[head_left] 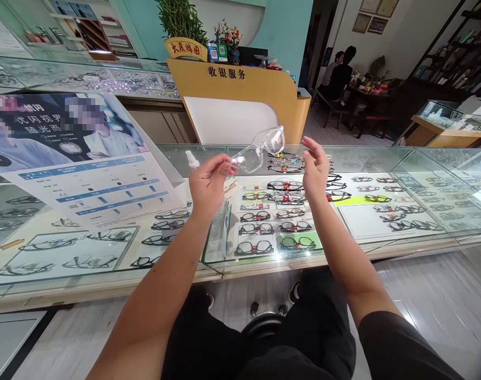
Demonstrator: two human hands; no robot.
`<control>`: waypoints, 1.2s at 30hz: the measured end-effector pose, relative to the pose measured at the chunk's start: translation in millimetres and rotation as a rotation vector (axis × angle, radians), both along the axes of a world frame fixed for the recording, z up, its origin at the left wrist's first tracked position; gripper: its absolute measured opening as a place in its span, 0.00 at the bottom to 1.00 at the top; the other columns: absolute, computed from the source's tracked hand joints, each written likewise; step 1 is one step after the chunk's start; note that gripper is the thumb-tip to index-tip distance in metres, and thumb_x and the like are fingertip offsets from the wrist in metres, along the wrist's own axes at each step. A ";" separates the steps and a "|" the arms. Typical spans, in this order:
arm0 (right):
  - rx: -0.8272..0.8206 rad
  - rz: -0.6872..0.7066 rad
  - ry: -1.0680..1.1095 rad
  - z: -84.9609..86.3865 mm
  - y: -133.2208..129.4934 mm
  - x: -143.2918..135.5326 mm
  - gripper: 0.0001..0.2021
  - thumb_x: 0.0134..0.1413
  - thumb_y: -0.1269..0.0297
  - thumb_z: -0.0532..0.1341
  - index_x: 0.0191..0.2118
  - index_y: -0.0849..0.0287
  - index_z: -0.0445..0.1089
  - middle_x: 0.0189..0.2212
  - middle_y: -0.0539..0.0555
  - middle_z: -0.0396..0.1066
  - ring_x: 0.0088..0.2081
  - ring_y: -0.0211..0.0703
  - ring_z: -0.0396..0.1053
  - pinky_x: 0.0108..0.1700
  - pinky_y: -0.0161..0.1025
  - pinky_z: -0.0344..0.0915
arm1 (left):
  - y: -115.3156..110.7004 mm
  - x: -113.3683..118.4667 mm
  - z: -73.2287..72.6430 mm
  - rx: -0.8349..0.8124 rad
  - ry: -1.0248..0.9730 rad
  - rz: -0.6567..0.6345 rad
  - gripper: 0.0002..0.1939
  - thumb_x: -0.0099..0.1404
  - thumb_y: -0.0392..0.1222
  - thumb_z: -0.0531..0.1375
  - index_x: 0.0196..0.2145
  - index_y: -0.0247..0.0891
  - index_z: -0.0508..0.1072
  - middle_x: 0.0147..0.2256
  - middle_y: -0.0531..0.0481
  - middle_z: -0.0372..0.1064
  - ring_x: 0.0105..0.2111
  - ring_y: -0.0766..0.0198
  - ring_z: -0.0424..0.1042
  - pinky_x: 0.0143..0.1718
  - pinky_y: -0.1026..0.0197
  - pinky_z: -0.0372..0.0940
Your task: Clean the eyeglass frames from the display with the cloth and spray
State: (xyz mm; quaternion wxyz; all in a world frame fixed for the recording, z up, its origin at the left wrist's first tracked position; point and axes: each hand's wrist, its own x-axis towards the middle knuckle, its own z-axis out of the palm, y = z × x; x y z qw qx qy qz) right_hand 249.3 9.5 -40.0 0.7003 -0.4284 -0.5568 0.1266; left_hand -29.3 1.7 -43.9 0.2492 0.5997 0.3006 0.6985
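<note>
Pinched in my left hand (211, 182) is one end of a pair of clear-framed glasses (260, 150), raised above the glass display counter (220, 266). Their far lens tilts up towards my right hand (315, 166). That hand is apart from the glasses, its fingers loosely bent and spread, with nothing in it. Behind my left hand stands a white bottle (192, 159) with a nozzle. Rows of dark-framed glasses (256, 228) lie inside the counter below my hands.
A large printed sign (106, 174) stands on the counter at the left. Beyond the counter is a yellow cashier desk (240, 89) with a plant (181, 24). Two people (338, 74) sit at the back right. Another glass case (454, 116) is at the far right.
</note>
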 end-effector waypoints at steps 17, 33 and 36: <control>-0.020 0.283 -0.008 -2.8 -34.7 -49.4 0.12 0.74 0.51 0.62 0.54 0.48 0.77 0.45 0.54 0.84 0.49 0.51 0.84 0.59 0.53 0.78 | 12.0 -2.2 -7.9 -0.367 -0.381 -0.184 0.20 0.63 0.62 0.78 0.39 0.43 0.86 0.27 0.52 0.73 0.31 0.67 0.77 0.31 0.64 0.69; -0.188 0.450 0.175 -1.0 -21.7 -35.7 0.20 0.57 0.44 0.78 0.48 0.49 0.80 0.44 0.54 0.84 0.51 0.51 0.83 0.60 0.52 0.79 | 9.9 -1.1 -2.8 -0.352 -0.383 -0.129 0.20 0.67 0.60 0.76 0.38 0.40 0.82 0.25 0.54 0.71 0.28 0.68 0.76 0.34 0.62 0.70; -0.055 0.314 0.145 5.5 -22.9 -30.8 0.21 0.59 0.42 0.76 0.49 0.50 0.79 0.45 0.56 0.85 0.50 0.50 0.83 0.57 0.51 0.81 | 10.0 -1.9 -4.9 -0.243 -0.220 -0.040 0.25 0.66 0.66 0.75 0.41 0.38 0.84 0.27 0.55 0.74 0.26 0.69 0.73 0.35 0.60 0.70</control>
